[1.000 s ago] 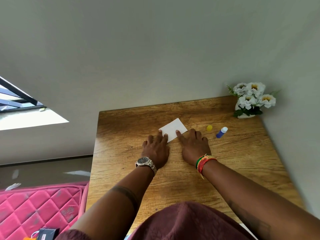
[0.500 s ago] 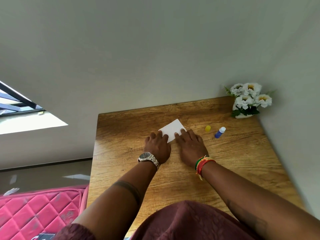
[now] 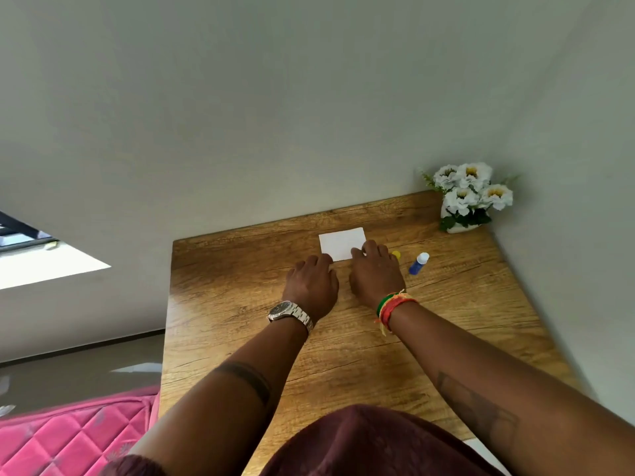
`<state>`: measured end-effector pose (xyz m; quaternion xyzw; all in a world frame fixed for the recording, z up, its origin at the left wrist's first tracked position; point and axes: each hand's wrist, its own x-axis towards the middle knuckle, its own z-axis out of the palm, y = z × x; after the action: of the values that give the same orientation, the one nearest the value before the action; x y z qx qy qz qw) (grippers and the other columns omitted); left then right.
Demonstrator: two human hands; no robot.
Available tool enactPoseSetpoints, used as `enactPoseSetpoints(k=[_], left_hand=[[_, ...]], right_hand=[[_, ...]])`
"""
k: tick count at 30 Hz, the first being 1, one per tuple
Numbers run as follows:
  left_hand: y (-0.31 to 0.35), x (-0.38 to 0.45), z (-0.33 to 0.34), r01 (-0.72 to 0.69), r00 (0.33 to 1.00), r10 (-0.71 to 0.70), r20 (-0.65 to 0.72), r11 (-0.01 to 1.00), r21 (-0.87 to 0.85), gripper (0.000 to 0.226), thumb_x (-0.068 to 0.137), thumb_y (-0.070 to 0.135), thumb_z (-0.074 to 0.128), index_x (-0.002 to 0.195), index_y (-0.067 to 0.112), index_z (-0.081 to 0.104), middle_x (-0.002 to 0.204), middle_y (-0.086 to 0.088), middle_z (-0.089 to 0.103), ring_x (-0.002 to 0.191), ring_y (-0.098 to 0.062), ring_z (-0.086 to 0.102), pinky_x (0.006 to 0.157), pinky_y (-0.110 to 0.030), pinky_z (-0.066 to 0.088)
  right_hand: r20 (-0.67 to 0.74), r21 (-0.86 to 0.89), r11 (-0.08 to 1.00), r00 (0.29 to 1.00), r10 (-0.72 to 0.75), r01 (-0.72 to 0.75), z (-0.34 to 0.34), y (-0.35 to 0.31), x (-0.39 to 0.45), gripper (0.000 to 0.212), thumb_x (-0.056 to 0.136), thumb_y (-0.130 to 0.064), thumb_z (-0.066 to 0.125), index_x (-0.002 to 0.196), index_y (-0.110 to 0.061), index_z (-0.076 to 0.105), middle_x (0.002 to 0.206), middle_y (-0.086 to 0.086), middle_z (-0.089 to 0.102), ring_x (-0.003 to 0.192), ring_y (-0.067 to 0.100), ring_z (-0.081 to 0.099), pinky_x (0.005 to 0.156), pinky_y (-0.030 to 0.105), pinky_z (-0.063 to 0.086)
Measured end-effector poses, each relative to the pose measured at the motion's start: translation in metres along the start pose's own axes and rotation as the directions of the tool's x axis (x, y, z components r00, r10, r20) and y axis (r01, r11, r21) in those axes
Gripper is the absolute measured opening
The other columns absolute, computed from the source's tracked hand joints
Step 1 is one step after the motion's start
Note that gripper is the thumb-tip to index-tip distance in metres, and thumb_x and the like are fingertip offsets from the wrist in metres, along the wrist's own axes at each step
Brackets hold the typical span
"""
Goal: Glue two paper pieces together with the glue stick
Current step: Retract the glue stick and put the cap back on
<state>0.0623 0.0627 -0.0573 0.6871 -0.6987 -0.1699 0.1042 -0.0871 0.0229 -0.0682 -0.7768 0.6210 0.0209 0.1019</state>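
A white paper rectangle (image 3: 342, 242) lies flat on the wooden table (image 3: 343, 338), near its far edge. My left hand (image 3: 312, 285) rests palm down with its fingertips at the paper's near left corner. My right hand (image 3: 375, 273) presses its fingertips on the paper's near right corner. I cannot tell whether one sheet or two lie there. The blue glue stick (image 3: 418, 263) lies uncapped to the right of my right hand, white tip pointing away. Its yellow cap (image 3: 396, 254) peeks out just past my right knuckles.
A small white vase of white flowers (image 3: 467, 197) stands in the table's far right corner against the wall. A pink quilted mattress (image 3: 68, 438) lies on the floor to the left of the table. The wall rises directly behind the table.
The paper has turned from a diagonal lie to square with the table edge and shifted slightly away. Both hands followed it, fingertips staying on its near edge.
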Motion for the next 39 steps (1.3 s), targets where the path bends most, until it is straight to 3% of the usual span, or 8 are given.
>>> enactPoseSetpoints(k=[6,11,17,21,27,32,36,39], left_hand=[[0.042,0.017,0.006,-0.056,0.998,0.057,-0.002,0.989,-0.138,0.027,0.099,0.03,0.048,0.118,0.017,0.062,0.111,-0.009,0.068,0.098,-0.031,0.064,0.078,-0.04,0.052],[0.077,0.016,0.017,-0.071,0.997,0.078,0.02,0.965,-0.252,0.021,0.098,0.028,0.052,0.114,0.018,0.062,0.105,-0.006,0.07,0.091,-0.025,0.065,0.073,-0.035,0.05],[0.099,0.012,0.016,-0.069,0.995,0.089,0.048,0.946,-0.318,0.018,0.098,0.027,0.056,0.112,0.018,0.064,0.095,-0.004,0.072,0.08,-0.021,0.065,0.07,-0.037,0.055],[0.098,0.014,0.009,-0.053,0.996,0.074,0.055,0.948,-0.315,0.019,0.098,0.027,0.055,0.112,0.019,0.065,0.094,-0.003,0.073,0.078,-0.02,0.066,0.07,-0.037,0.056],[0.087,0.02,0.006,-0.009,0.999,0.021,0.028,0.935,-0.356,0.018,0.097,0.03,0.057,0.11,0.021,0.066,0.097,-0.002,0.072,0.085,-0.02,0.066,0.072,-0.033,0.053],[0.075,0.023,-0.012,-0.032,0.999,0.039,0.01,0.914,-0.405,0.035,0.1,0.025,0.058,0.133,0.018,0.062,0.132,-0.003,0.066,0.117,-0.024,0.062,0.1,-0.038,0.049],[0.064,0.021,-0.041,-0.018,0.999,-0.01,-0.053,0.865,-0.501,0.03,0.1,0.028,0.059,0.129,0.026,0.065,0.119,0.006,0.073,0.107,-0.014,0.067,0.074,-0.013,0.043],[0.057,0.019,-0.065,0.014,0.993,-0.071,-0.09,0.856,-0.518,0.036,0.099,0.034,0.061,0.134,0.031,0.061,0.114,0.01,0.073,0.101,-0.01,0.067,0.071,-0.012,0.042]], right_hand=[[-0.112,0.433,0.893,0.976,0.186,-0.12,-0.012,0.031,-0.027,0.012,0.096,-0.022,0.054,0.103,-0.015,0.06,0.107,0.008,0.061,0.097,0.029,0.059,0.075,0.039,0.05],[-0.142,0.59,0.783,0.928,0.344,-0.2,-0.01,0.056,-0.067,0.009,0.088,-0.023,0.059,0.084,-0.017,0.054,0.074,0.002,0.061,0.067,0.024,0.057,0.055,0.033,0.039],[-0.025,0.743,0.539,0.789,0.614,-0.396,-0.007,0.088,-0.071,0.034,0.086,-0.027,0.071,0.11,-0.014,0.051,0.1,0.011,0.068,0.09,0.033,0.064,0.074,0.041,0.051],[0.028,0.767,0.494,0.791,0.611,-0.409,-0.009,0.089,-0.048,0.048,0.084,-0.027,0.076,0.122,-0.01,0.052,0.11,0.016,0.068,0.099,0.036,0.065,0.077,0.037,0.049],[-0.065,0.709,0.616,0.838,0.542,-0.343,-0.012,0.078,-0.037,0.024,0.092,-0.026,0.068,0.109,-0.009,0.067,0.102,0.013,0.07,0.095,0.033,0.065,0.079,0.039,0.05],[-0.097,0.758,0.636,0.939,0.329,-0.145,-0.047,0.053,-0.026,0.022,0.092,-0.032,0.07,0.104,-0.014,0.072,0.096,0.003,0.067,0.086,0.018,0.062,0.07,0.029,0.044],[-0.062,0.835,0.55,0.99,0.126,-0.018,-0.088,0.028,-0.018,0.023,0.091,-0.033,0.073,0.108,-0.017,0.076,0.092,-0.004,0.074,0.084,0.01,0.068,0.071,0.026,0.048],[-0.091,0.845,0.532,0.995,0.038,0.057,-0.11,0.01,-0.013,0.014,0.092,-0.032,0.072,0.102,-0.024,0.077,0.088,-0.008,0.075,0.079,0.004,0.068,0.068,0.022,0.05]])
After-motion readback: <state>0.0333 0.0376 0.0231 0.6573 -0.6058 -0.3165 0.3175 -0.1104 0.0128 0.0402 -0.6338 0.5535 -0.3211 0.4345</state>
